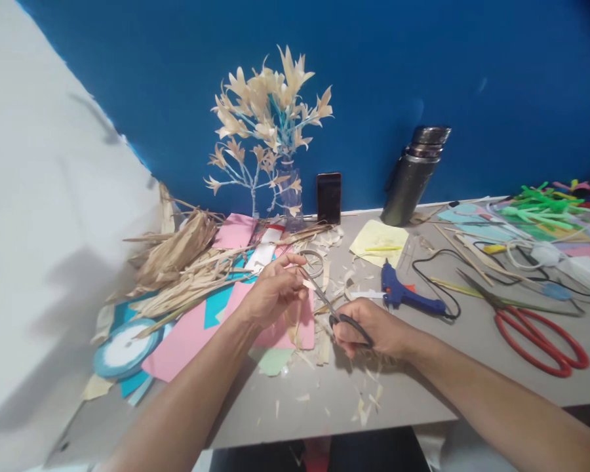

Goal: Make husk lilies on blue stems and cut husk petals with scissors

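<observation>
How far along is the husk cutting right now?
Done: many husk flowers already stand in the vase, and trimmings litter the table. In hand: the left hand pinches a small piece; scissors in the right hand cut it. Left: a pile of uncut husks.

Matt grey tabletop (472,367), dry husk strips (177,262), glossy metal flask (413,177).
</observation>
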{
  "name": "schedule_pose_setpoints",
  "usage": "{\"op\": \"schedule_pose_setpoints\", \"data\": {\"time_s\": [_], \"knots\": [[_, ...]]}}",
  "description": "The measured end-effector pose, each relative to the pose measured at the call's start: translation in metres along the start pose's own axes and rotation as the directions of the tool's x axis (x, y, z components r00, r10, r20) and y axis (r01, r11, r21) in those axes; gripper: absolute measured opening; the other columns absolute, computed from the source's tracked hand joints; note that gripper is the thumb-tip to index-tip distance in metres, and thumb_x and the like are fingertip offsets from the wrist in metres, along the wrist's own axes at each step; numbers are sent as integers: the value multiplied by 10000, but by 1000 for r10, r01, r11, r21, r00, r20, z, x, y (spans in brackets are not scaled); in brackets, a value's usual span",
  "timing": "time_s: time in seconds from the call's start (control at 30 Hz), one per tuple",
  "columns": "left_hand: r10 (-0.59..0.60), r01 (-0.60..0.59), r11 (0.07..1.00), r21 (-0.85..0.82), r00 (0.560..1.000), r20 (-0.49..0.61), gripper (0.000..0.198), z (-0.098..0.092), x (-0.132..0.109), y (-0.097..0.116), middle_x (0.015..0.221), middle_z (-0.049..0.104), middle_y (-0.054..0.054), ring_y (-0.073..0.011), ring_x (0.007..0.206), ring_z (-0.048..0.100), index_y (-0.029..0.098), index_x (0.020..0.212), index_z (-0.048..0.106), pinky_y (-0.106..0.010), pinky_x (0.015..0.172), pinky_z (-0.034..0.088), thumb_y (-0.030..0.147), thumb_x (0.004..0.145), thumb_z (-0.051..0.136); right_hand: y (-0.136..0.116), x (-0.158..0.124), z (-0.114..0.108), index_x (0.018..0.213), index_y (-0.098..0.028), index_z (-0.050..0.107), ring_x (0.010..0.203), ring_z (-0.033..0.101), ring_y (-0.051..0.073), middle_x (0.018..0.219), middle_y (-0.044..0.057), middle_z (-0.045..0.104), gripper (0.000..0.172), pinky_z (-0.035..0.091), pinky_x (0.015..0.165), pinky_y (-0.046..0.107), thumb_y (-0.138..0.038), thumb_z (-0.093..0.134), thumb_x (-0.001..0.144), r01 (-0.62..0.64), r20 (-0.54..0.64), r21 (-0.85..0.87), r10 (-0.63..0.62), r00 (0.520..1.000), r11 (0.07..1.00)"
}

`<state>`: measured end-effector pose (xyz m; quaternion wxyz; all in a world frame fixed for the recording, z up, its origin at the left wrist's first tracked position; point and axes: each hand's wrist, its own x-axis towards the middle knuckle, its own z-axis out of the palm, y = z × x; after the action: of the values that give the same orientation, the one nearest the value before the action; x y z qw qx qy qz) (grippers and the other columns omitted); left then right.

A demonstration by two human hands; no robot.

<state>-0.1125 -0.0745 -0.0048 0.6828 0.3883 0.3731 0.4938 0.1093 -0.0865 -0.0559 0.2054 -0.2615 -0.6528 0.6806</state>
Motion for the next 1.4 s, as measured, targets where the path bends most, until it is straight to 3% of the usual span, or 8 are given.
{"op": "schedule_pose_setpoints", "data": {"time_s": [0.23,0.43,0.6,0.7,0.8,0.9,1.23,1.4], "knots": [[14,-14,1000,3,999,-49,360,4,-1,3,657,614,41,-96,534,605,154,907,584,-200,529,460,30,582,679,-1,0,1,591,-128,582,464,397,80,533,11,548,586,237,449,219,-660,689,811,9,-29,-8,-9,1000,1000],[48,-50,998,-30,998,-45,345,6,-2,2,702,630,37,-102,545,636,150,893,591,-227,578,507,42,594,724,-5,0,3,564,-135,575,431,371,79,491,9,514,567,214,418,226,-630,714,803,-74,-98,20,76,992,997],[65,-65,998,-3,997,-39,327,7,-1,1,713,618,40,-98,548,637,148,889,583,-229,597,514,56,614,734,-5,2,5,698,-126,623,437,368,75,588,44,599,545,227,410,220,-650,645,845,16,-110,81,-7,994,997],[58,-57,998,20,998,-22,318,7,-2,-2,689,605,51,-92,538,625,152,905,574,-232,605,512,69,638,724,-10,4,9,727,-130,638,468,406,83,589,3,551,472,285,432,211,-587,750,773,48,-278,152,-4,961,987],[50,-51,997,53,999,15,304,10,-3,-8,668,603,51,-105,535,625,160,902,560,-230,573,489,80,651,711,-17,6,13,797,-157,638,526,501,106,618,-34,553,395,391,499,219,-427,879,638,83,-458,248,42,888,965],[29,-34,995,90,998,60,316,16,-5,-15,657,606,47,-122,541,631,167,904,543,-235,558,476,76,650,708,-21,8,14,810,-156,642,585,542,116,681,-20,601,358,425,552,227,-348,880,625,140,-530,235,6,848,962],[22,-29,993,110,997,69,261,29,-11,-23,665,616,29,-129,553,626,166,880,547,-232,552,465,115,693,721,-19,8,14,792,-151,618,585,531,121,673,-13,608,320,421,543,227,-282,855,622,168,-526,267,-3,851,949],[-54,53,998,-25,997,-47,168,28,-9,-21,623,603,12,-112,508,586,152,836,582,-219,525,456,216,727,692,-21,7,9,780,-148,614,564,471,99,649,-26,572,264,365,517,207,-252,818,647,154,-553,193,-22,833,969]]}}
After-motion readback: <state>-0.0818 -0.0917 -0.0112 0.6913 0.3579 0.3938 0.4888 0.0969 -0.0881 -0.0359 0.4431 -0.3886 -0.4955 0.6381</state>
